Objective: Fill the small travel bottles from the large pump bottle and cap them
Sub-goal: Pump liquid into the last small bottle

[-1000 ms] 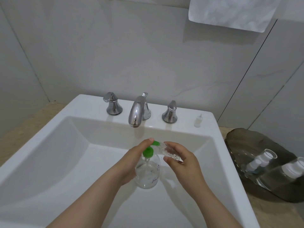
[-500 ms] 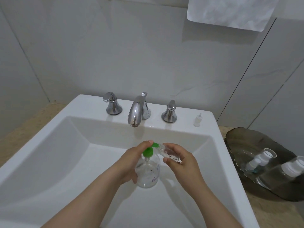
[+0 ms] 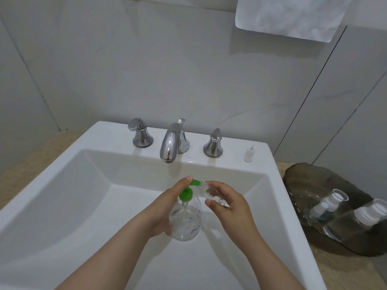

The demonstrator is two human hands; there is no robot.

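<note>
At the sink (image 3: 62, 164)
Pump bottle (image 3: 185, 221) in the basin, small bottle (image 3: 211, 192) right of it at its spout; tap (image 3: 170, 145) behind, between two handles (image 3: 139, 132); cap (image 3: 248, 154) on the rim further right; tray (image 3: 303, 178) of bottles (image 3: 333, 200) rightmost

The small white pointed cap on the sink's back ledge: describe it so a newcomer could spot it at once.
Start at the white sink and follow its back ledge right, past the chrome spout and the right-hand chrome handle. Beyond that handle, near the corner, stands the small white pointed cap, upright. It is the ledge's only white plastic piece; its neighbours are chrome.
</note>
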